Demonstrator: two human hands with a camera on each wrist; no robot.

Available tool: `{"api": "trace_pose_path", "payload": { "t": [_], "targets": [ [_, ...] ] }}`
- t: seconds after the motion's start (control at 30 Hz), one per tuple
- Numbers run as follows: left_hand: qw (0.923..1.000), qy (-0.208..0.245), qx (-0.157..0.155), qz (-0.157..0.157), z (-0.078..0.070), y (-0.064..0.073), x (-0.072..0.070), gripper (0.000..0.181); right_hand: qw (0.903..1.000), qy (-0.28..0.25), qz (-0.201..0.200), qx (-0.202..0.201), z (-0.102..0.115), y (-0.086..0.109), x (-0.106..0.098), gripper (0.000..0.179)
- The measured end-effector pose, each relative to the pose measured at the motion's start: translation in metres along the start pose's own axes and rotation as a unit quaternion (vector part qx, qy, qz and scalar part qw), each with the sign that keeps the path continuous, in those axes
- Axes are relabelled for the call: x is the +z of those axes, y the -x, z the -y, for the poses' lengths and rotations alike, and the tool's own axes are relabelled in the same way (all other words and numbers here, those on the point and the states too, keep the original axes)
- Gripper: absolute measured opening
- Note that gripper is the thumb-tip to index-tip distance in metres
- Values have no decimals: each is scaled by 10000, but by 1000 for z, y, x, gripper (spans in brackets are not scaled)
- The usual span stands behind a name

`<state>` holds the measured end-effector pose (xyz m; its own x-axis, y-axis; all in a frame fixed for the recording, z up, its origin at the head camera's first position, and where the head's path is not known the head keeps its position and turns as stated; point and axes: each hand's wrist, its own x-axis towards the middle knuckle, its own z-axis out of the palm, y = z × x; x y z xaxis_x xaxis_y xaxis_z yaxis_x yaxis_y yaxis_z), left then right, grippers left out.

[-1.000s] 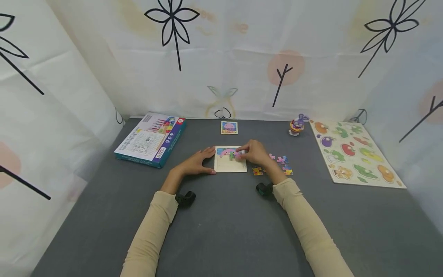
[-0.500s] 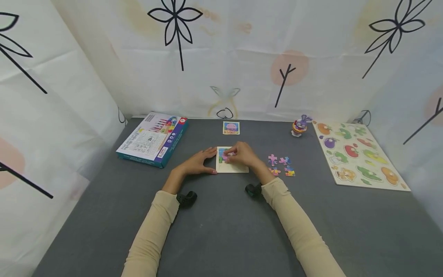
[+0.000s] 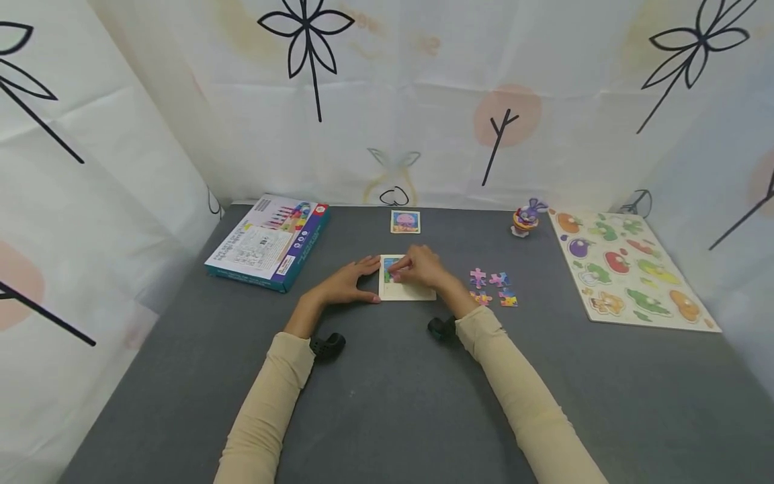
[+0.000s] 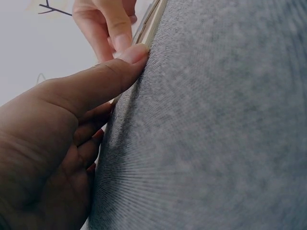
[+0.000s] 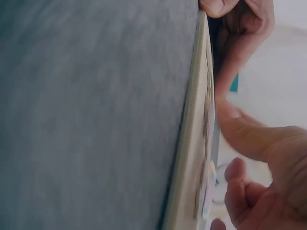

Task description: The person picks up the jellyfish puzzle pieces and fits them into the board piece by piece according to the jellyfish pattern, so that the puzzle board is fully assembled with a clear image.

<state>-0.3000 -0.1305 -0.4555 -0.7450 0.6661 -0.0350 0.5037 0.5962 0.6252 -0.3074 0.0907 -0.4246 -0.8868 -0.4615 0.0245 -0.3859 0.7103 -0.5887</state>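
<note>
A small pale wooden jigsaw board (image 3: 408,292) lies flat on the grey table, with colourful pieces in its upper part. My left hand (image 3: 346,284) braces its left side, thumb stretched to the near corner and fingertips at the far one. In the left wrist view the thumb (image 4: 103,81) presses along the board's edge. My right hand (image 3: 422,267) bends over the board, thumb and forefinger together on a puzzle piece (image 3: 388,271) at the upper left. The right wrist view shows those fingertips (image 5: 229,115) down at the board's surface, other fingers curled; the hand hides most of the picture.
Several loose puzzle pieces (image 3: 492,288) lie right of the board. A small picture card (image 3: 405,222) is behind it. A blue-edged box (image 3: 266,242) stands back left, a purple rabbit figure (image 3: 528,216) back right, and a large vegetable puzzle board (image 3: 631,272) at the right.
My right hand has moved left across the board from its right part to the upper left, bringing a puzzle piece with green on it. The left hand holds its place.
</note>
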Motion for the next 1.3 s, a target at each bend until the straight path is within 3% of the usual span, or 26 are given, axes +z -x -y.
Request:
{"api": "trace_pose_path", "payload": {
  "t": [0.27, 0.47, 0.63, 0.8, 1.3],
  "targets": [
    [10000, -2, 15, 10, -1, -2, 1, 86, 9980, -277, -499, 264, -37, 35, -40, 29],
    [10000, 17, 15, -22, -3, 0, 0, 85, 9944, -573, -369, 802, -78, 71, -71, 32],
    [9998, -13, 177, 40, -5, 0, 1, 79, 9962, -284, -214, 797, -100, 92, -79, 34],
    [9996, -27, 262, 80, -4, -3, 3, 77, 9958, -197, -213, 870, -106, 98, -79, 34],
    [9993, 27, 346, 125, -3, -1, 2, 77, 9946, -307, -364, 925, -97, 84, -70, 31]
  ]
}}
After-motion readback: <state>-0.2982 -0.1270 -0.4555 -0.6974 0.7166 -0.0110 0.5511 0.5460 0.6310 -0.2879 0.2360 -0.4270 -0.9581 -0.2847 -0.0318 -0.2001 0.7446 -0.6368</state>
